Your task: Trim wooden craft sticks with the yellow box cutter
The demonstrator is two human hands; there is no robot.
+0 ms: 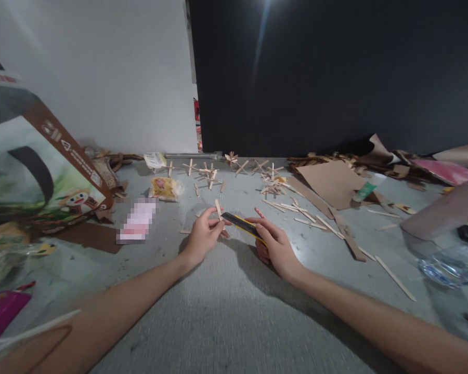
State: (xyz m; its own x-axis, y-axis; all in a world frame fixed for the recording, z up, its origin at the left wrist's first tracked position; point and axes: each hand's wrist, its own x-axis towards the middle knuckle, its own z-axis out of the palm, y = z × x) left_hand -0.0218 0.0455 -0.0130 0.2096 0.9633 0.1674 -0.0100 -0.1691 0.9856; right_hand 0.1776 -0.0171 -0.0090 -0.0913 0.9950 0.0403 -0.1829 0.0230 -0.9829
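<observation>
My left hand (pixel 205 234) pinches a short flat wooden stick (pixel 218 209) that points up and away from me. In my right hand (pixel 275 241) is a yellow and black utility knife (pixel 239 223), its dark blade end pointing left against or very near the stick; touching cannot be made out for sure. A thin red-and-white item (pixel 259 213) shows just behind the right fingers. A few stick pieces (pixel 185 231) lie on the table by my left hand. Farther back stand or lie several small crossed-stick pieces (pixel 211 174).
Loose wooden sticks (pixel 312 222) and brown cardboard (pixel 329 182) cover the grey table's (pixel 203 322) right side. A plastic bottle (pixel 452 265) is at far right. At left are a large bag (pixel 58 176), a purple item (pixel 5 311) and a yellow packet (pixel 166 189).
</observation>
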